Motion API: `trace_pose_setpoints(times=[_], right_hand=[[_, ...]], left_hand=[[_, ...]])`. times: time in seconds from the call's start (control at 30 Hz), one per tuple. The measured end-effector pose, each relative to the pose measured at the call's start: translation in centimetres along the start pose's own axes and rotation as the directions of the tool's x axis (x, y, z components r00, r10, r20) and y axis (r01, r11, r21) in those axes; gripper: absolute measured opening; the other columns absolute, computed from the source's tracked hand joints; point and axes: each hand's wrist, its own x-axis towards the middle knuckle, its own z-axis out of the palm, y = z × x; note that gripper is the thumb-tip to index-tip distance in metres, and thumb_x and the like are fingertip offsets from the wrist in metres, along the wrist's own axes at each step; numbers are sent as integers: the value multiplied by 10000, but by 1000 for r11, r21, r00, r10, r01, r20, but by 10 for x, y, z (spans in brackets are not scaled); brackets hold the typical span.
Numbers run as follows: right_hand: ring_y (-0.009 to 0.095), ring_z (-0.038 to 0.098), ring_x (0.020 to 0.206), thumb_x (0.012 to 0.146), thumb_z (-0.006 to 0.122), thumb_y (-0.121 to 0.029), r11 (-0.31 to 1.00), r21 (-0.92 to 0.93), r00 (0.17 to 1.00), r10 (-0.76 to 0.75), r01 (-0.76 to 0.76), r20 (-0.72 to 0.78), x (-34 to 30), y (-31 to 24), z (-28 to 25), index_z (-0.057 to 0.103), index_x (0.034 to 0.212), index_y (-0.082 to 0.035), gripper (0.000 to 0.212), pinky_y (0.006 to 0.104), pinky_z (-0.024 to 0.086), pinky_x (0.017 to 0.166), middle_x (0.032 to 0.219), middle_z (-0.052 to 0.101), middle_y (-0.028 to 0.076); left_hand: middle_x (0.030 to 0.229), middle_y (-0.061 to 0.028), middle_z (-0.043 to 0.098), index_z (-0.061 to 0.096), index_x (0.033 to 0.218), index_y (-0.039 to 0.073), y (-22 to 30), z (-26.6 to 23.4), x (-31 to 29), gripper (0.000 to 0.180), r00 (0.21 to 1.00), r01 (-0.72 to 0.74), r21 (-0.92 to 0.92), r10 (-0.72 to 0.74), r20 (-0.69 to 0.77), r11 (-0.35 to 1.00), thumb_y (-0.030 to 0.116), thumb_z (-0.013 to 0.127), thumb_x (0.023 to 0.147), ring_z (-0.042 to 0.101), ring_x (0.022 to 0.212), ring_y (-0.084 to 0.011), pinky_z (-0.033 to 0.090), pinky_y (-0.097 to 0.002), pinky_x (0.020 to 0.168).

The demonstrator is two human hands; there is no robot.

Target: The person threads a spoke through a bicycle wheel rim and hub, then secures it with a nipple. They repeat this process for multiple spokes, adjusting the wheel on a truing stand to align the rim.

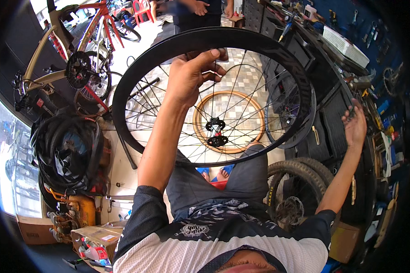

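Observation:
A black deep-rimmed bicycle wheel with thin black spokes is held tilted over my lap. Its black hub shows in the middle. My left hand is closed at the far inner side of the rim, thumb and fingers bent around the spoke ends there. Out to the right, apart from the wheel, my right hand is raised beside the workbench with its fingers curled. Something small and dark shows at those fingertips, too small to name.
A tan-rimmed hoop lies on the tiled floor beyond the wheel. Knobbly-tyred wheels stand by my right knee. Black drawers line the right. Bundled black tyres and a bicycle frame are at left. Another person stands ahead.

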Motion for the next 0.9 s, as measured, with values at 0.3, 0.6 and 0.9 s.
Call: trace_pose_setpoints(times=[0.3,0.6,0.9], right_hand=[[74,495,799,998,670,-619,741,-474,805,-149,475,574,30,-26,155,660,1343,-6,703,270,415,733,933,519,-20],[199,648,1145,794,864,-270,903,-354,644,122,245,755,-20,-11,228,670,1284,62,623,320,482,1014,1280,700,136],[356,641,898,819,888,-186,411,-691,784,-107,595,612,-66,87,268,725,1181,52,463,396,518,816,1021,594,165]], left_hand=[[1007,-127,745,688,1209,-13,0,-7,14,620,990,-126,-10,126,63,992,557,705,967,706,817,-200,569,-352,697],[1006,-134,720,640,1260,40,11,-54,54,684,965,-195,-51,201,171,979,677,527,1040,678,773,-217,560,-344,577],[1105,-120,734,701,1198,-33,-83,-109,38,646,945,13,-170,-68,-319,985,559,756,946,670,1039,-218,487,-372,954]])
